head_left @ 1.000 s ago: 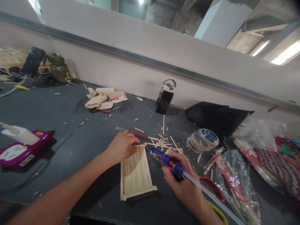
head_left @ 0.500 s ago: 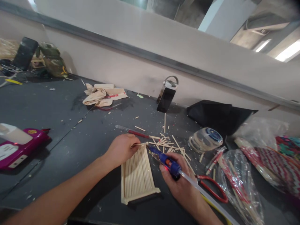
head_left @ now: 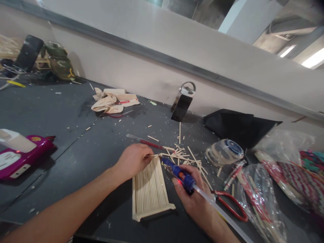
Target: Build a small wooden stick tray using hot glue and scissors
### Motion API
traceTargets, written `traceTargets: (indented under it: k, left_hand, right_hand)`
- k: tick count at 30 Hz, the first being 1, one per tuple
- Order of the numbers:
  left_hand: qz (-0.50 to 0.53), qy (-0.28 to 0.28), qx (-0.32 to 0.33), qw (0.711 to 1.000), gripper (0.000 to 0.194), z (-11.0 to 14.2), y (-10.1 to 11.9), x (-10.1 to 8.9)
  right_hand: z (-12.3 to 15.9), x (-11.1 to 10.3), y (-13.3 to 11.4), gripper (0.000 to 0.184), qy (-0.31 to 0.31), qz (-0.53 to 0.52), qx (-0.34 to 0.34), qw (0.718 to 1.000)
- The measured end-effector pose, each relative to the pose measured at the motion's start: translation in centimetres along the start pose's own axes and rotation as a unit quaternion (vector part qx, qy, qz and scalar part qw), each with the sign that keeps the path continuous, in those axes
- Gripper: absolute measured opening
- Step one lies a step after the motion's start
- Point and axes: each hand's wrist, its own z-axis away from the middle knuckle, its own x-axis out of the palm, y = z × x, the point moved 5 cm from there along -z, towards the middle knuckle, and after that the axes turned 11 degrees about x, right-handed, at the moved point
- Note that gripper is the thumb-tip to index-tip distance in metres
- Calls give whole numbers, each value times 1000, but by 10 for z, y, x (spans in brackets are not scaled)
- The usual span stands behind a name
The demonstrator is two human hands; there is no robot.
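A flat panel of glued wooden sticks (head_left: 150, 190) lies on the dark table in front of me. My left hand (head_left: 133, 159) rests at its far left corner, fingers pinched on a thin wooden stick (head_left: 152, 156) lying across the panel's far end. My right hand (head_left: 192, 199) is closed round a blue glue gun (head_left: 179, 173) with a clear glue rod trailing back. The gun's nozzle points at the panel's far right corner, beside the stick's tip.
Loose sticks (head_left: 182, 157) litter the table beyond the panel, with a red-handled tool (head_left: 145, 142). Red scissors (head_left: 231, 207), a tipped clear jar (head_left: 224, 152) and plastic bags of sticks (head_left: 255, 199) lie right. A black bottle (head_left: 182, 103), crumpled paper (head_left: 111, 100) and a magenta device (head_left: 19, 155) stand around.
The view has shifted slightly. My left hand has set the thin stick lower onto the panel's far end, and the glue gun nozzle stays close to it.
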Motion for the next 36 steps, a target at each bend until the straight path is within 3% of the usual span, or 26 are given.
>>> traceTargets:
  k: [15, 18, 21, 25, 28, 36]
  left_hand:
    - [5, 6, 0, 1000, 14, -1, -1, 0]
    - [8, 6, 3, 1000, 15, 0, -1, 0]
    - [9, 6, 2, 1000, 16, 0, 0, -1]
    - [3, 7, -1, 1000, 16, -1, 2, -2]
    - [-2, 10, -5, 1000, 16, -1, 1, -2]
    - [-1, 3, -15, 1000, 15, -2, -2, 1]
  right_hand:
    - [5, 4, 2, 23, -3, 2, -1, 1000]
    - [0, -5, 9, 23, -6, -34, 34, 999]
    - [-19, -25, 22, 30, -4, -73, 118, 990]
    - [-54, -31, 32, 35, -136, -135, 219, 957]
    - [-73, -21, 34, 45, -223, -227, 269, 909]
    - [-71, 10, 45, 46, -308, -324, 348, 824]
